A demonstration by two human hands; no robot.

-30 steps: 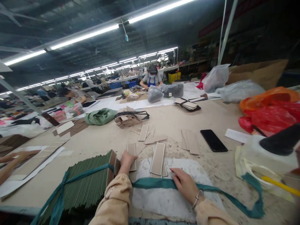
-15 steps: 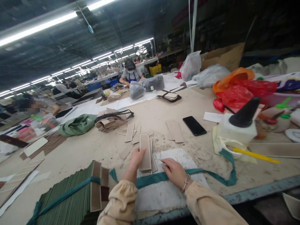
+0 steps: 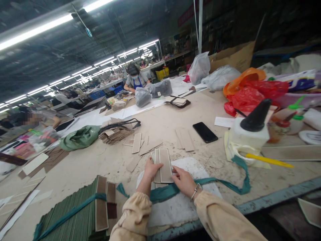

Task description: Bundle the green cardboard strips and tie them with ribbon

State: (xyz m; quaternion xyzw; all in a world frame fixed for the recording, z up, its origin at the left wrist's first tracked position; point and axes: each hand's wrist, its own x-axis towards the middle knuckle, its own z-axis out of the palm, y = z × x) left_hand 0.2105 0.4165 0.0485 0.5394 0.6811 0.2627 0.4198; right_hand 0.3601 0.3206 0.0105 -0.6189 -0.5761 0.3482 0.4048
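Between my hands stands a small fanned stack of rectangular tan panels (image 3: 166,165) with pale edges. My left hand (image 3: 151,170) is closed on the stack's left side, its thumb lying over the front panels. On the right edge, the bent fingers of my right hand (image 3: 184,180) pinch the front panel. A teal cloth strip (image 3: 165,192) runs across the white sheet (image 3: 173,212) below the stack. Left of my left forearm, a long row of green-edged panels (image 3: 72,207) is tied with another teal strip.
Loose tan panels (image 3: 136,143) lie beyond my hands. A black phone (image 3: 205,132) rests to the right, near a white glue container (image 3: 250,132) with a black nozzle and a yellow stick (image 3: 269,160). Red plastic bags (image 3: 248,100) sit behind. A co-worker (image 3: 136,80) sits across the table.
My right hand has moved from apart to touch the panels' right edge. The panels have shifted right and now fan out sideways. The camera view has turned slightly.
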